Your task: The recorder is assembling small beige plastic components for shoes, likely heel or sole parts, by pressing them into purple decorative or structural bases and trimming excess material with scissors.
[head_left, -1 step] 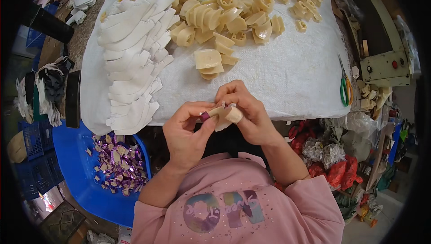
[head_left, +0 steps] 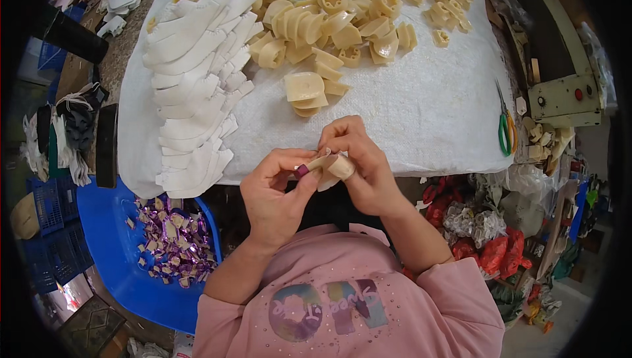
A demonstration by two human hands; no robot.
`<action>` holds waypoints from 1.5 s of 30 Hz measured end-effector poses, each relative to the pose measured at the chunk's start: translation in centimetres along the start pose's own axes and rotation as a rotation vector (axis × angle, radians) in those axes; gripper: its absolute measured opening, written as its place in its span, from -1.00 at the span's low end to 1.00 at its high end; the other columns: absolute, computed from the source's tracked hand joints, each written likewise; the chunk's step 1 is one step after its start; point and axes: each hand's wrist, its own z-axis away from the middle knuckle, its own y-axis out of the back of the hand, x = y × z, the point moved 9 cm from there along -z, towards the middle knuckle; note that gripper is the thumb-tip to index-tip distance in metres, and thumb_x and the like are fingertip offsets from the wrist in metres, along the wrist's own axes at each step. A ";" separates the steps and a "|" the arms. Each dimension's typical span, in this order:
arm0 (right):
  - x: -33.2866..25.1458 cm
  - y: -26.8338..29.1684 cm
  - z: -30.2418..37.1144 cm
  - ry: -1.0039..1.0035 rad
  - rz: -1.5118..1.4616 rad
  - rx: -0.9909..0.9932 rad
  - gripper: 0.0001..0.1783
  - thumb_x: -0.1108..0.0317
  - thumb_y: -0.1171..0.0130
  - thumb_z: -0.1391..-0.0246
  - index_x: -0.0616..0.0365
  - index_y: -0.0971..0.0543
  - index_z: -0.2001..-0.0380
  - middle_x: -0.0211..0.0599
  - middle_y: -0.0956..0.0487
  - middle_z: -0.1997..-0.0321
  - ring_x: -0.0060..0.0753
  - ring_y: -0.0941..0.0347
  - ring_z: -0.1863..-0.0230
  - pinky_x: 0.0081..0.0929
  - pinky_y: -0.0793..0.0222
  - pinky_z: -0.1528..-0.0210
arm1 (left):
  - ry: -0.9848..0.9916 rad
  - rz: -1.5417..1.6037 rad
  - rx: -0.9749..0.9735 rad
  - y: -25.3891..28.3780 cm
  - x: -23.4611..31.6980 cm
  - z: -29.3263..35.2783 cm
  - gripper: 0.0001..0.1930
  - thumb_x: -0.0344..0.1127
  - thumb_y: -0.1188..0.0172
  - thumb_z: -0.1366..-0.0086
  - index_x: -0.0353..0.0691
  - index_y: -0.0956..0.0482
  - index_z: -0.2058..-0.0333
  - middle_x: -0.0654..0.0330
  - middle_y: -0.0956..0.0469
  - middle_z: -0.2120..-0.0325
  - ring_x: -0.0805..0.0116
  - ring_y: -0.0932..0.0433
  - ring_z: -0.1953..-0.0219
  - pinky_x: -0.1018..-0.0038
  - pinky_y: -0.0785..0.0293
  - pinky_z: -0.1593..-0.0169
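Just off the table's near edge, both hands are closed together on one small beige piece with a shiny purple end point(head_left: 330, 167). My left hand point(head_left: 273, 187) pinches it near the purple end, thumb and fingers pressed together. My right hand point(head_left: 363, 167) grips its other side, fingertips curled over the top. The fingers hide part of it, so its full shape cannot be made out. Farther in lies a short stack of curved beige plastic pieces point(head_left: 305, 88). To its left, thin white curved cut pieces point(head_left: 194, 101) overlap in a long row.
More beige pieces point(head_left: 329, 19) are heaped at the table's far side. Orange-and-green-handled scissors point(head_left: 507, 131) lie at the right edge. A blue basin point(head_left: 115, 269) at lower left holds many purple pieces point(head_left: 174, 239). Red and clear bags point(head_left: 487, 233) crowd the lower right.
My right hand has shifted very slightly and the held piece has turned a little between the fingers. Everything else looks the same.
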 end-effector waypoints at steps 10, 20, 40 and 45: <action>-1.2 0.5 -0.7 0.068 0.116 0.010 -0.79 0.55 -0.14 0.17 0.14 -0.41 0.38 -0.29 -0.43 0.24 -0.15 -0.25 0.18 -0.35 -0.18 0.08 | 0.011 -0.047 -0.006 0.0 -0.1 -0.1 -0.85 -0.44 -0.24 -0.19 -0.38 -0.49 0.32 0.04 -0.56 0.29 0.46 -0.52 0.25 0.55 -0.48 0.19; 0.8 1.0 0.2 -0.139 -0.398 0.004 -0.78 0.35 -0.16 0.02 0.15 -0.50 0.26 -0.36 -0.47 0.19 -0.34 -0.29 0.08 -0.38 -0.21 -0.01 | -0.218 -0.425 -0.066 0.5 2.1 -0.4 -0.86 -0.39 -0.31 -0.10 -0.29 -0.55 0.42 0.08 -0.40 0.14 0.42 -0.40 0.31 0.55 -0.33 0.29; -3.1 -0.1 0.4 0.191 0.150 0.034 -0.57 0.38 -0.33 0.15 0.10 -0.50 0.13 -0.26 -0.40 0.14 -0.27 -0.36 0.16 -0.35 -0.32 0.10 | 0.278 0.039 -0.260 -2.0 -2.5 1.1 -0.48 -0.22 0.21 -0.28 -0.29 -0.02 -0.17 0.07 -0.36 0.19 0.42 -0.42 0.28 0.55 -0.39 0.23; 0.6 -0.7 -0.1 -0.219 -0.281 -0.031 -0.74 0.27 -0.14 -0.08 0.14 -0.49 0.19 -0.28 -0.36 0.13 -0.47 -0.42 0.39 -0.57 -0.41 0.42 | 0.210 0.096 -0.233 -2.2 -2.4 1.1 -0.35 0.03 0.21 -0.35 -0.30 0.07 -0.23 0.09 -0.35 0.12 0.46 -0.41 0.20 0.60 -0.37 0.20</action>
